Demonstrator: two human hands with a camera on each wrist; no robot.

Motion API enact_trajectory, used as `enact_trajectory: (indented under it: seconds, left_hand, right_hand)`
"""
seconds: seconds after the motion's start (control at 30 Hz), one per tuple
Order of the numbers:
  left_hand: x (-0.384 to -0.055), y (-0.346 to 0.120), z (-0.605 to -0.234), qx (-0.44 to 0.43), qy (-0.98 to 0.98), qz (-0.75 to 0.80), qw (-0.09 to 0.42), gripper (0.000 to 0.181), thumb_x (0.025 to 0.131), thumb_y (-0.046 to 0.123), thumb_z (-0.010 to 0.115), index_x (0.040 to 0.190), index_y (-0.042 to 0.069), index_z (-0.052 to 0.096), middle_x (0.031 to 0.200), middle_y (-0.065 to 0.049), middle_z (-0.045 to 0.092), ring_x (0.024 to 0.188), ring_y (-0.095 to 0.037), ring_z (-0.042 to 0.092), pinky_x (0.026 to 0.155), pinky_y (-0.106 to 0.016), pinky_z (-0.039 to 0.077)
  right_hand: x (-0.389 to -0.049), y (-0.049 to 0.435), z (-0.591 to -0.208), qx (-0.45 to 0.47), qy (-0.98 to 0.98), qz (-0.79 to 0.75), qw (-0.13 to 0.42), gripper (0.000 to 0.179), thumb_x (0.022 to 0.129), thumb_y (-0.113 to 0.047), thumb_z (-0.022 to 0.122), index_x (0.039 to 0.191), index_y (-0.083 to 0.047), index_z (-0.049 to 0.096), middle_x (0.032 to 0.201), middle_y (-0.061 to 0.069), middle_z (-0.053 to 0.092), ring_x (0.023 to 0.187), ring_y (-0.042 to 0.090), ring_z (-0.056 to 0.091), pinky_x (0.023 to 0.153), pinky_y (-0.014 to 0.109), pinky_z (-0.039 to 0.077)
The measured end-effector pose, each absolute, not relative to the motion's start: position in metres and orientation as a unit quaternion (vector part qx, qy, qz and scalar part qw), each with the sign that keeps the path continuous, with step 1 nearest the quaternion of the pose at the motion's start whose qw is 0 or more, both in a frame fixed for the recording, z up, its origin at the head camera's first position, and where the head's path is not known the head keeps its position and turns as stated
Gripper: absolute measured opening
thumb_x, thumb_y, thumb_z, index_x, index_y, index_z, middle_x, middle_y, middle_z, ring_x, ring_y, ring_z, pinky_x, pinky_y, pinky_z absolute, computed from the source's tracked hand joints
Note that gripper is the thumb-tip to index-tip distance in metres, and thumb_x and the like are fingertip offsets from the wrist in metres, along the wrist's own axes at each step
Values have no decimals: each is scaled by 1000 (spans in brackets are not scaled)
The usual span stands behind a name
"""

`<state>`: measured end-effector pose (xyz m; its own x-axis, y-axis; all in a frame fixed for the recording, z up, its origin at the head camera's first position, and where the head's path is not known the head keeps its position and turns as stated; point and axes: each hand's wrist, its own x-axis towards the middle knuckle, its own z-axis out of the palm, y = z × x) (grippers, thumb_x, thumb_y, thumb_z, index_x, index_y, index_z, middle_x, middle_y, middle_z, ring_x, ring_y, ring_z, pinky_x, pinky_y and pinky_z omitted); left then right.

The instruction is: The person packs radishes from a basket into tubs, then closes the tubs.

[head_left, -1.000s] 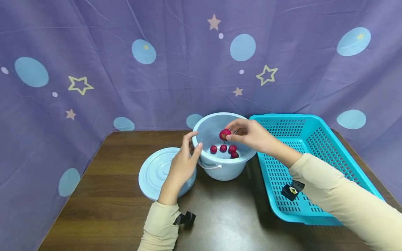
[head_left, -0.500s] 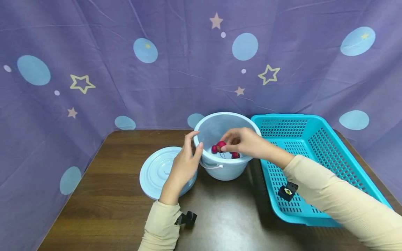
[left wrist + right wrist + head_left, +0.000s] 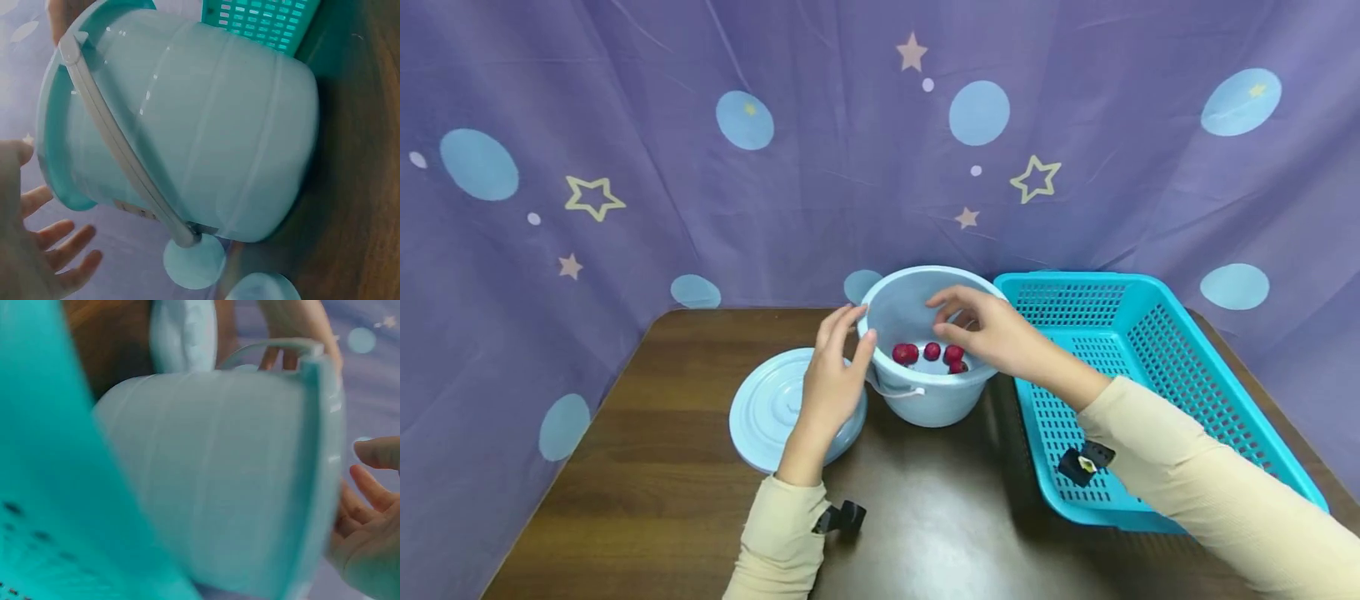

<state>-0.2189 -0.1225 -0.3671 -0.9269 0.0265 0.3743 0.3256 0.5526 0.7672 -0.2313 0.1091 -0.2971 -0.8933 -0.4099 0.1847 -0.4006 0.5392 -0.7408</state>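
Observation:
A light blue bucket [image 3: 936, 407] stands upright on the table with its white-gripped handle [image 3: 904, 392] hanging down the front. Several small round red radishes [image 3: 932, 351] lie on its floor. My right hand [image 3: 996, 335] hovers over the bucket's mouth, fingers loosely bent and holding nothing. At the left rim is my left hand [image 3: 833, 387], thumb and fingers spread and relaxed; whether they touch the rim I cannot tell. The right wrist view shows the right hand [image 3: 375, 525] beside the bucket's mouth, nothing between thumb and fingers.
A light blue lid [image 3: 763, 408] lies on the wooden table [image 3: 625, 467] left of the bucket, partly behind the left forearm. To the right sits a turquoise slotted basket [image 3: 1047, 479], with the right forearm across it. A purple patterned cloth [image 3: 835, 192] hangs behind.
The right hand lowered a radish into the bucket and let it go; it now lies at the left among the others. That hand has risen slightly. The left hand's fingers have straightened a little.

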Motion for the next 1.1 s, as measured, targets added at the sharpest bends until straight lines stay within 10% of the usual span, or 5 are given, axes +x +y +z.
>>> enact_trajectory:
  seconds: [0.57, 1.1]
  left_hand:
    - [-199, -151, -344, -136, -857, -447, 217, 45, 102, 35, 53, 144, 17, 52, 147, -1, 46, 134, -20, 42, 102, -45, 40]
    - [-192, -235, -364, -136, -925, -317, 162, 47, 102, 39, 55, 143, 16, 51, 146, -8, 49, 137, -34, 38, 104, -60, 32]
  right_hand:
    - [-144, 77, -290, -284, 831, -475, -64, 28, 95, -13, 68, 122, -10, 64, 110, 0, 68, 96, 12, 63, 84, 35, 50]
    - [-126, 5, -375, -204, 707, -675, 54, 28, 99, -11, 59, 125, -2, 62, 116, 13, 68, 104, 25, 64, 86, 28, 49]
